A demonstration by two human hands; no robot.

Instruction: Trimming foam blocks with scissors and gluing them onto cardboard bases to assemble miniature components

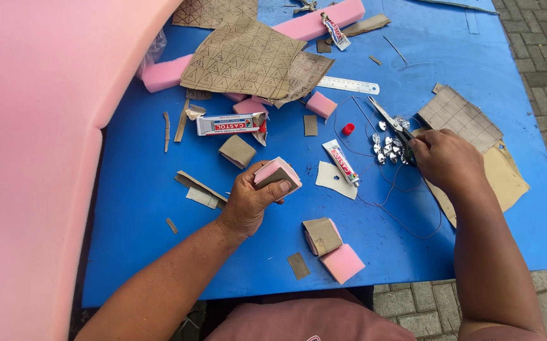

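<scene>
Along the left edge I see a big pink foam sheet (39, 158) curving over the blue table (140, 208). Just right of it, loose strips of tan fabric (200, 188) lie scattered on the blue surface, and higher up a large patterned fabric piece (242, 57) covers part of a long pink foam bar (314, 24). Below that fabric sits a glue box (229, 124), with a small fabric square (237, 151) just beneath it.

My left hand (248, 202) is closed around a small foam block (276, 173), pink on top and half wrapped in tan fabric, held up a little above the table near its middle. Below and to the right of that hand lies another foam block (335, 249), also partly wrapped.

Right of the held block, a glue tube (341, 162) rests on a white paper scrap (333, 179), with a red cap (348, 129) and a metal ruler (348, 84) above it.

Further right, my right hand (444, 161) has its fingers pinched shut at a cluster of shiny silver buttons (388, 148), beside scissors (390, 120) and thin wire (400, 202); what exactly the fingers pinch I cannot tell. Behind that hand lies a gridded fabric piece (460, 117).
</scene>
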